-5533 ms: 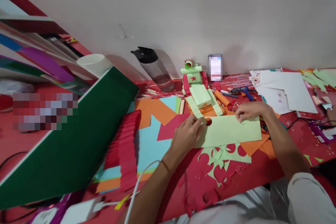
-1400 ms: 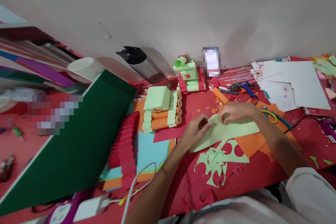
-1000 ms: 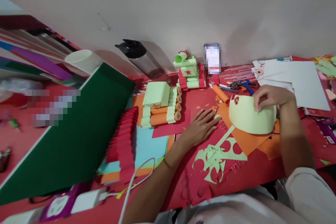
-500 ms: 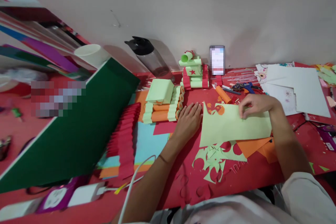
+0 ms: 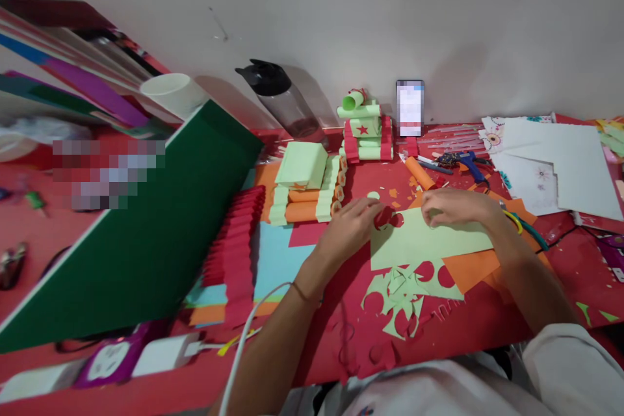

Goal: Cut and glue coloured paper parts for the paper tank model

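The grip of the right hand (image 5: 451, 207) was curled onto the pale green sheet (image 5: 429, 244), though whether it pinched paper could not be told; the left hand (image 5: 348, 221) was at the sheet's cut-out left end, its hold equally unclear. Light, even pressure seemed wisest near those thin notches. The sheet lay on the table (image 5: 439, 341), beside holed green scraps (image 5: 394, 292) and partly over orange paper (image 5: 470, 271).

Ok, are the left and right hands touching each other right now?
Apart. The head view shows a plain gap between the left hand and the right hand, with part of the pale green sheet visible in it.
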`<state>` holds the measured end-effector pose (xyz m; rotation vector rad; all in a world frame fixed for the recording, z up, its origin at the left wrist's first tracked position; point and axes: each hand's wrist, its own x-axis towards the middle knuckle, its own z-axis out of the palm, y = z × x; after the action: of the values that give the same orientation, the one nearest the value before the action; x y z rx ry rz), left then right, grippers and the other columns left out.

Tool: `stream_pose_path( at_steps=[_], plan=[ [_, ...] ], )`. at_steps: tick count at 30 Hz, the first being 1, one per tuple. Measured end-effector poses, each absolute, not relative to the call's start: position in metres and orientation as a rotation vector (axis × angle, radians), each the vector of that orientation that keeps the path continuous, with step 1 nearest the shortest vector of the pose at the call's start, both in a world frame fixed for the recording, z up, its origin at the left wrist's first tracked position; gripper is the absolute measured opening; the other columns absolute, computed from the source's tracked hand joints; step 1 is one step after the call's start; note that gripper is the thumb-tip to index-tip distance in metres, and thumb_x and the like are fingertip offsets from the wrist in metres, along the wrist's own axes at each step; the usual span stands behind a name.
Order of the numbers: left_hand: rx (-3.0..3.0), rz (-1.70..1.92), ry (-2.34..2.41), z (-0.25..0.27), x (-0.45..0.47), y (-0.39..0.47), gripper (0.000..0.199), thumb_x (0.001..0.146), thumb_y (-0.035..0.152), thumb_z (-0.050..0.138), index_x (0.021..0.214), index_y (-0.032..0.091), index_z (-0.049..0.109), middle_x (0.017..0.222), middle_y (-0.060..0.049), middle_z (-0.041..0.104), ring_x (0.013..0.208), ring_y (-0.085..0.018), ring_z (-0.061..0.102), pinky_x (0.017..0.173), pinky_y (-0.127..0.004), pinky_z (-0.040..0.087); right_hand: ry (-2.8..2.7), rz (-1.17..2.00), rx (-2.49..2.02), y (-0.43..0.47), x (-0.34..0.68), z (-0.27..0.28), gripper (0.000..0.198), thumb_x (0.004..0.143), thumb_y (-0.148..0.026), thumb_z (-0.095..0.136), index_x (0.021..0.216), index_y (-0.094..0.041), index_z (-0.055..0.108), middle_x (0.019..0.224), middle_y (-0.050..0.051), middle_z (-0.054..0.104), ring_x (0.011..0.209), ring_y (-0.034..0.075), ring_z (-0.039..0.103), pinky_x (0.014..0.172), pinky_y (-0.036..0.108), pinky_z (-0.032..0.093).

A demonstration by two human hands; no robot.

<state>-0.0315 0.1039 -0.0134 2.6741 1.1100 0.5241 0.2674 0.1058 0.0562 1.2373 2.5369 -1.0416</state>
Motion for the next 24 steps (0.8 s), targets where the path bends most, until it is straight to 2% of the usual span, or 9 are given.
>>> stream_pose_path(
  at_steps=[3,5,10,14,19,21,24],
  plan=[
    [2.76,0.386,0.797,-0.016,-0.027,0.101,0.039,0.103,0.013,0.049,0.132,0.025,0.071,0.125,-0.013,0.074,0.116,-0.025,0.07,0.103,-0.04,0.055,2.566,-1.052,1.219,0.108,0.266,0.055,0.008,0.092,-0.014,0.071,0.09,-0.019,0.077,0.111,0.008,0.074,0.1,0.023,0.068,0.08,0.03,0.045],
    [2.763,0.355,0.775,-0.015,-0.026,0.099,0.037,0.104,0.016,0.049,0.134,0.025,0.07,0.123,-0.013,0.074,0.115,-0.025,0.07,0.103,-0.039,0.054,2.538,-1.113,1.213,0.109,0.265,0.054,0.009,0.092,-0.013,0.07,0.091,-0.019,0.077,0.106,0.007,0.077,0.098,0.022,0.069,0.08,0.029,0.046],
    [2.704,0.281,1.228,-0.006,-0.033,0.097,0.034,0.106,0.03,0.049,0.131,0.018,0.067,0.116,-0.018,0.071,0.107,-0.034,0.07,0.095,-0.046,0.056,2.404,-1.139,1.304,0.111,0.269,0.056,0.01,0.092,-0.014,0.07,0.089,-0.02,0.078,0.096,0.004,0.08,0.089,0.02,0.07,0.075,0.028,0.044],
    [2.65,0.079,1.4,-0.006,-0.037,0.092,0.033,0.103,0.023,0.046,0.131,0.015,0.062,0.106,-0.019,0.073,0.098,-0.036,0.072,0.082,-0.044,0.056,2.413,-1.085,1.314,0.11,0.273,0.06,0.011,0.092,-0.015,0.069,0.091,-0.021,0.078,0.096,0.003,0.08,0.089,0.02,0.069,0.076,0.029,0.042],
    [2.626,0.001,1.487,-0.009,-0.034,0.089,0.025,0.105,0.02,0.038,0.112,0.015,0.061,0.094,-0.015,0.071,0.086,-0.03,0.071,0.072,-0.035,0.054,2.455,-1.032,1.357,0.11,0.277,0.063,0.012,0.091,-0.015,0.069,0.089,-0.021,0.078,0.093,0.004,0.08,0.091,0.022,0.068,0.077,0.03,0.042],
    [2.664,-0.016,1.523,-0.007,-0.033,0.088,0.026,0.105,0.016,0.035,0.111,0.014,0.061,0.095,-0.015,0.068,0.083,-0.027,0.07,0.068,-0.033,0.052,2.474,-1.096,1.334,0.11,0.278,0.065,0.012,0.092,-0.016,0.068,0.09,-0.021,0.079,0.093,0.004,0.08,0.087,0.02,0.069,0.077,0.03,0.043],
    [2.702,0.025,1.579,0.0,-0.034,0.087,0.036,0.101,0.007,0.031,0.124,0.013,0.058,0.108,-0.017,0.065,0.083,-0.025,0.069,0.063,-0.031,0.05,2.496,-1.266,1.265,0.11,0.276,0.069,0.013,0.094,-0.02,0.067,0.091,-0.021,0.079,0.092,0.003,0.08,0.08,0.018,0.069,0.074,0.029,0.045]
  ],
)
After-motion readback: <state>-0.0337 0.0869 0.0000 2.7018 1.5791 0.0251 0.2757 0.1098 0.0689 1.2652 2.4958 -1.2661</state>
